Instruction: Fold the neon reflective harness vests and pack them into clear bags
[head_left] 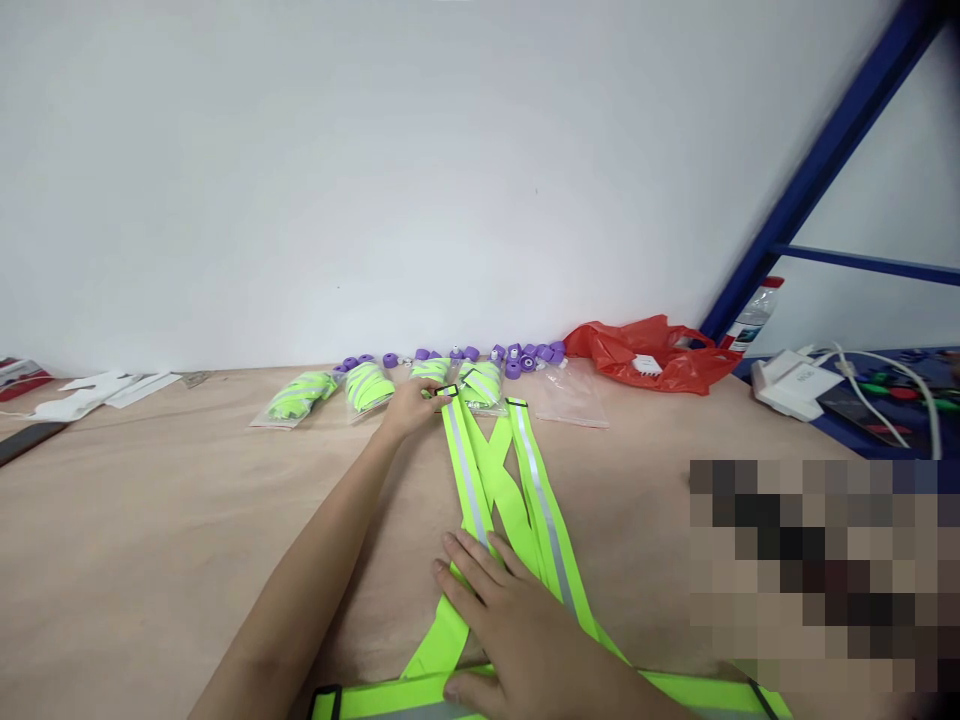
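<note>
A neon-yellow reflective harness (pixel 551 515) with grey stripes lies spread over the table, its straps crossing in the middle. At the far end of one strap, the fingers of my left hand (pixel 411 408) are closed around the black buckle (pixel 447 391). Another black buckle (pixel 517 402) sits at the end of the strap to the right, untouched. My right hand (pixel 517 625) rests flat on the straps near the waist band (pixel 420 692), fingers spread. Part of the band is hidden under that hand and forearm.
Behind the harness are bagged folded harnesses (pixel 301 397), purple rolls (pixel 527 358) and a clear plastic bag (pixel 574 396). A red bag (pixel 660 350), bottle (pixel 754 315) and white box with cable (pixel 795 383) stand right. White paper pieces (pixel 105 392) lie left. A pixelated patch covers the lower right.
</note>
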